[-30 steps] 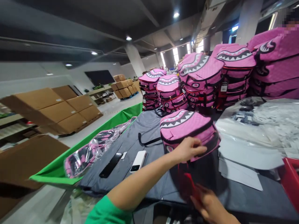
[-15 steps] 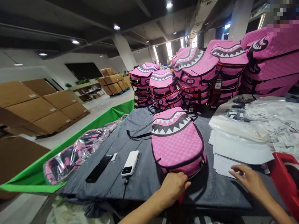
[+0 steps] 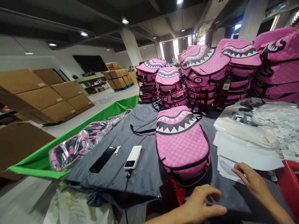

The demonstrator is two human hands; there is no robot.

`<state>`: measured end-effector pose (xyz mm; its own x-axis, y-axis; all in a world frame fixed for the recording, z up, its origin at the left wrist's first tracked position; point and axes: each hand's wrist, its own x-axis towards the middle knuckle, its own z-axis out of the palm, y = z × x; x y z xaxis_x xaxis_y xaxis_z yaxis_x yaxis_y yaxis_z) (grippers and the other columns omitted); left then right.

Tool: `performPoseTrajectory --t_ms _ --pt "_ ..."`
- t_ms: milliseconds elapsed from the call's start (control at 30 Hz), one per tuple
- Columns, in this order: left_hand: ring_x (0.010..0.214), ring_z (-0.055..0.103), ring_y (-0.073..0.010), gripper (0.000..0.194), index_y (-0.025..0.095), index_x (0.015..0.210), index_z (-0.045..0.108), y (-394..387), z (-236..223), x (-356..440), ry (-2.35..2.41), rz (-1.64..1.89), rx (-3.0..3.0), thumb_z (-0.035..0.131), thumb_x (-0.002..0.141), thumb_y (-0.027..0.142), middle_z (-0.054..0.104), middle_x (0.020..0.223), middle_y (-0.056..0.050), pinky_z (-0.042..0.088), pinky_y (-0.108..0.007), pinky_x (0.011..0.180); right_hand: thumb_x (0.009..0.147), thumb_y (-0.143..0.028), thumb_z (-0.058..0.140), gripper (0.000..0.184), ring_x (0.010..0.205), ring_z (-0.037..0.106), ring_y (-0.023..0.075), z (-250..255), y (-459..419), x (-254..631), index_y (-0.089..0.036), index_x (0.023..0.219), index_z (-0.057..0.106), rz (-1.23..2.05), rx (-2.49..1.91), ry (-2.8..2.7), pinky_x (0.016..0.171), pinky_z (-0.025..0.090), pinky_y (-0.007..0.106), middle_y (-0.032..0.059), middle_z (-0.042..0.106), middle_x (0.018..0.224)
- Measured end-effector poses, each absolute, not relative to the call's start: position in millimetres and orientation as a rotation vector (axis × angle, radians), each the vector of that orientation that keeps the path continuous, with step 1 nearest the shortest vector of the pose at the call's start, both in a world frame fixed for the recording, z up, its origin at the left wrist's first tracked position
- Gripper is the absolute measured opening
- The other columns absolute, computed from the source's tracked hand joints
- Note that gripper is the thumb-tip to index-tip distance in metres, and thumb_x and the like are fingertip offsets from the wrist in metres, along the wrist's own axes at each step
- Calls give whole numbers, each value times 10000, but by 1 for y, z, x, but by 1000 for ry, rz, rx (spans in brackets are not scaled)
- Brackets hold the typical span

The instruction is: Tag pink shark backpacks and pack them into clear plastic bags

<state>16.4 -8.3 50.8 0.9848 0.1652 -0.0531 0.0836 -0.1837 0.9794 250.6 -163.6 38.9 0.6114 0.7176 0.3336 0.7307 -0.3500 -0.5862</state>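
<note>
A pink backpack [image 3: 183, 151] with a black-and-white jagged-teeth print lies on the dark cloth-covered table [image 3: 149, 183]. My left hand [image 3: 203, 200] is in front of its near end, thumb and fingers apart with nothing between them. Beside that hand, a dark red tag [image 3: 169, 194] and a bright red piece [image 3: 179, 191] hang from the backpack over the table edge. My right hand [image 3: 251, 179] is at the near edge of the white sheets [image 3: 226, 169], its fingers slightly spread. Whether its fingertips touch the paper is unclear.
Pink backpacks [image 3: 173, 82] are stacked at the back. Right of the sheets are clear plastic bags [image 3: 247, 130] and a red container [image 3: 289, 180]. A power bank [image 3: 133, 157] with a cable and a black phone [image 3: 102, 159] lie left. Wrapped bags [image 3: 70, 151] lie along a green-lined bin [image 3: 35, 161].
My left hand has let go of the backpack's near end and moved right and toward me, uncovering the red tag. The right hand stays by the sheets. The view has shifted slightly left.
</note>
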Motion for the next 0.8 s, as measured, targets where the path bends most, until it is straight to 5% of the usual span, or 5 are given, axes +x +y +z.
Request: performPoseTrajectory --t_ms 100,400,500,633,800 --pt "1057 676 -284 699 127 1303 644 -33 31 60 356 -96 1504 761 745 532 710 1197 -159 524 -429 957 900 -807 352 601 619 631 206 33 -166 238 -267 748 569 -66 -2130 -1122 575 504 321 33 646 722" --pt "786 639 -172 316 131 1034 693 -51 -2 96 510 -11 1494 683 777 314 698 851 -43 500 -317 774 959 -647 298 535 702 665 258 0 -154 273 -248 773 603 -205 -2280 -1201 626 506 385 70 665 754" --pt "750 632 -163 459 110 1049 659 -47 3 103 563 6 1350 748 725 422 648 831 -33 471 -293 718 972 -600 318 468 658 662 223 8 -152 281 -256 779 570 -203 -2248 -1185 578 496 344 47 650 755" --pt "915 649 -194 752 121 1214 585 -55 17 128 625 154 1067 853 598 459 649 1107 -103 480 -282 765 992 -563 357 410 617 663 194 17 -156 255 -268 777 543 -183 -2087 -1234 530 510 303 19 629 723" --pt "1003 627 -212 387 141 1131 612 -65 22 124 833 290 1084 672 842 392 675 1058 -78 483 -286 864 1043 -378 410 234 644 710 158 20 -176 187 -262 997 607 -251 -1857 -1418 549 559 220 5 702 781"
